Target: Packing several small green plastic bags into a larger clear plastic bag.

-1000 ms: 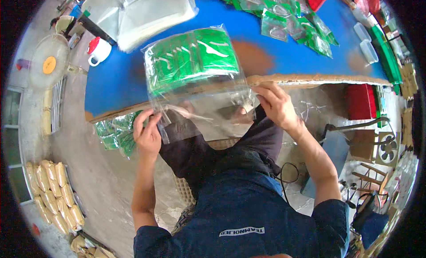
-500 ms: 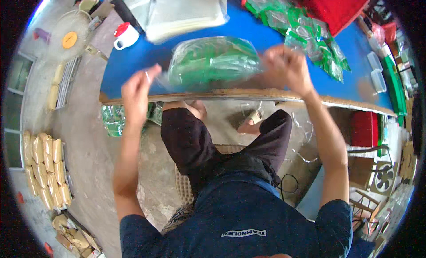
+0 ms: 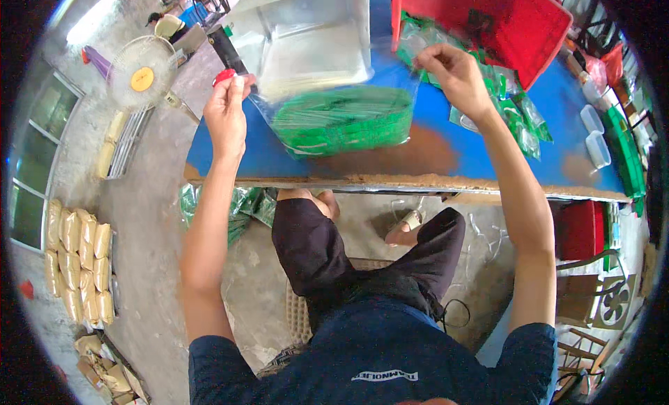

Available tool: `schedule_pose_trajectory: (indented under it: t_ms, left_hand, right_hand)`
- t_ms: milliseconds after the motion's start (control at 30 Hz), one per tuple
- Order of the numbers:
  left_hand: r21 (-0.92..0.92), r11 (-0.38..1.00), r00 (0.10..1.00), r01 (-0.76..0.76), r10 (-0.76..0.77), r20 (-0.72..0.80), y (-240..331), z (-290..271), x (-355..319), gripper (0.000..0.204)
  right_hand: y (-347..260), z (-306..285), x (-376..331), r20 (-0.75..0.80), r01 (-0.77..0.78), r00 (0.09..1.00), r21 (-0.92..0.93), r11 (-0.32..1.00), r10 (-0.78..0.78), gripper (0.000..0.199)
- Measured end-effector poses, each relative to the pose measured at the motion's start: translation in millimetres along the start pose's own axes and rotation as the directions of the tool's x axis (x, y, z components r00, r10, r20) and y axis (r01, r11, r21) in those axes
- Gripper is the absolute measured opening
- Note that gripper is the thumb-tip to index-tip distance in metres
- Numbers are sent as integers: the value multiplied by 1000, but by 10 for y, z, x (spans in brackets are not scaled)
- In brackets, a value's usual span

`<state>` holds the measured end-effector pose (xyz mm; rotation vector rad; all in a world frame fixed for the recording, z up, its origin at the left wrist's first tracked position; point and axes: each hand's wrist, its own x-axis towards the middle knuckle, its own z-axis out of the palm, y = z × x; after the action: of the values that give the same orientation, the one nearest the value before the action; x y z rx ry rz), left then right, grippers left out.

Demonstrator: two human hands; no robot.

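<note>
A clear plastic bag (image 3: pixel 341 123) packed with flat green packets stands near the table's front edge. My left hand (image 3: pixel 226 119) pinches the upper left corner of its film. On the other side, my right hand (image 3: pixel 456 78) has thumb and forefinger closed at the upper right corner, and the thin film stretches between the two hands above the packets. Just behind my left fingers shows the red lid (image 3: pixel 223 76) of a cup, mostly hidden. Loose green packets in clear wrap (image 3: pixel 526 119) lie beyond my right hand.
A white plastic bin (image 3: pixel 320 57) lies behind the bag, its inside facing me. At the back right a red crate (image 3: pixel 536 29) is tipped over the green packets. Clear containers (image 3: pixel 596 144) sit on the blue table (image 3: pixel 481 158) at right. A fan (image 3: pixel 143 78) stands left.
My hands have drawn the bag's top corners up and apart, and the bag now stands more upright. The head view has shifted, showing more of the table's far side.
</note>
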<state>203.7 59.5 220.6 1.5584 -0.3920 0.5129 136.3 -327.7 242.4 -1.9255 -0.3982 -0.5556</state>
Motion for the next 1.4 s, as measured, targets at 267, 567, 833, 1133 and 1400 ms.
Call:
schedule_pose_trajectory:
  t_ms: [267,567,833,1133,1400]
  left_hand:
    - [59,998,999,-39,39,-2,-158,24,-185,28]
    - [76,995,949,-69,89,-302,-179,800,-135,28]
    - [212,966,899,-145,218,-380,-386,399,-1110,28]
    - [135,879,875,458,-418,-244,-399,85,-1533,36]
    - [727,617,947,302,-278,-158,-287,-287,-1216,39]
  right_hand:
    - [249,44,-169,-72,-82,994,73,994,88,17]
    - [588,670,62,-630,-60,774,13,998,55,26]
    - [373,917,-1152,-393,-192,867,304,933,307,38]
    - [455,902,-1554,-38,-606,786,148,781,617,40]
    - [330,567,-1361,-321,-408,906,-485,773,276,34]
